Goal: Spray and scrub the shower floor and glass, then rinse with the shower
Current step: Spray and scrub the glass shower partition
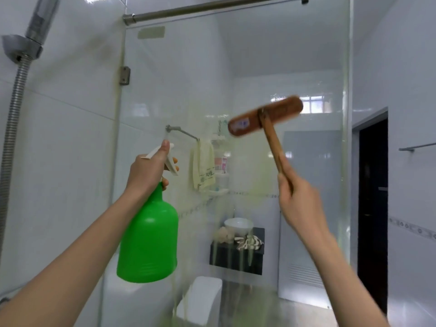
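My left hand [148, 171] grips the white trigger head of a green spray bottle [148, 237], held upright in front of the shower glass [236, 67]. My right hand [297, 197] holds the wooden handle of a brown scrub brush [264, 120], whose head is raised against the glass and blurred by motion. Yellowish cleaner streaks run down the glass below the brush. A chrome shower head [35, 27] with its ribbed hose [11, 128] hangs on the tiled wall at the upper left.
Behind the glass are a towel on a rail [204, 168], a corner shelf with bottles [220, 165], a white basin on a dark cabinet [238, 256] and a toilet [200, 300]. A dark doorway [372, 208] opens at the right. A steel rod [212, 7] spans the top.
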The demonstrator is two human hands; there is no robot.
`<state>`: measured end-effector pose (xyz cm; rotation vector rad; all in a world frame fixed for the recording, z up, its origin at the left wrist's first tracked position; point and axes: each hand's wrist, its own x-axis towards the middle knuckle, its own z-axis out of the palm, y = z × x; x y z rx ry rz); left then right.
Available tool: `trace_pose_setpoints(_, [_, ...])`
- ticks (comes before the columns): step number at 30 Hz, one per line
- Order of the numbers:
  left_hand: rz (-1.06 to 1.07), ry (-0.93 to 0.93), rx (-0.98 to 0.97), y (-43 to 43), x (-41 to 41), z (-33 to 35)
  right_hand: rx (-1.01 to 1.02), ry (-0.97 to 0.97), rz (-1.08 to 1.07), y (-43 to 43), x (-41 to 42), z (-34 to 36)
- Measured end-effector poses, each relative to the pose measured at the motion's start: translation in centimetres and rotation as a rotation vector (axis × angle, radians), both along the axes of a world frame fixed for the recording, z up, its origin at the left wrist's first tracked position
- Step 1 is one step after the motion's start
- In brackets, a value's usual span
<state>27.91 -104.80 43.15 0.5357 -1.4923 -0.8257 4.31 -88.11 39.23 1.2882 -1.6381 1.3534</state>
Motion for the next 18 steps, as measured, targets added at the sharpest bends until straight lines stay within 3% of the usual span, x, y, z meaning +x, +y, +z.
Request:
trace_pose_setpoints(3, [0.003, 0.016, 0.011, -0.2, -0.5, 0.0, -0.074, -0.017, 0.038, 0.5, -1.2, 3.0])
trace_pose_setpoints(8, [-0.003, -0.015, 0.008, -0.2, -1.0, -0.7, 0.03, -0.109, 0.014, 2.9, 0.3, -7.1])
trace_pose_setpoints(13, [-0.014, -0.032, 0.009, 0.6, -1.7, -1.6, -0.06, -0.04, -0.023, 1.6, -2.9, 1.3])
trace_pose_setpoints(18, [0.015, -0.05, -0.008, 0.7, -0.7, -2.9, 0.08, -0.171, -0.003, 3.8, 0.3, -12.7])
